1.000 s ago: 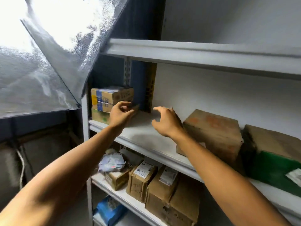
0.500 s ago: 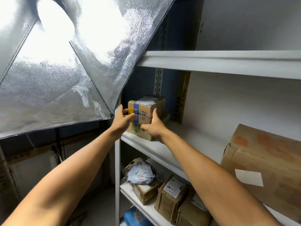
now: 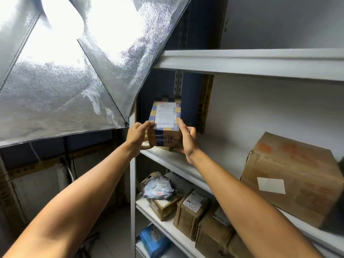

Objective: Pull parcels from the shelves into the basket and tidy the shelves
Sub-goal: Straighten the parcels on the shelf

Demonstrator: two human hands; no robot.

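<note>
The small parcel has tipped label-up, gripped between left hand and right hand fingers.

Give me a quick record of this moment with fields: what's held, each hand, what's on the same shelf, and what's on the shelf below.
held: small taped box with a white label, tilted up at the shelf left end
left hand: grips the box's left side
right hand: grips its right side
same shelf: large cardboard box to the right
shelf below: grey mailer bag on cardboard parcels
</note>
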